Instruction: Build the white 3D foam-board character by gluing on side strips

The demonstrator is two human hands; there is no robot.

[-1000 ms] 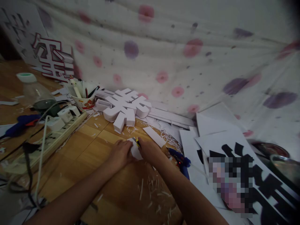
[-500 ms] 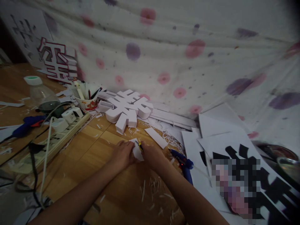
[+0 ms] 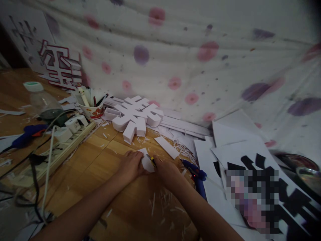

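My left hand grips the left side of a small white board piece, its fingers bent at the edge. My right hand is closed round a yellow and black utility knife. The knife's blade points up and left, over the piece; whether it touches the surface I cannot tell. Beyond my hands lies a white built-up character with raised side walls. A white rectangular strip rests just past my right hand.
Right of my right hand is a blue glue gun, beside sheets with black characters. A power strip, a second blue glue gun, a plastic bottle and a pen cup stand left. White offcuts litter the wooden table.
My right hand and the knife have shifted slightly right and down across the white piece. My left hand stays nearly in place.
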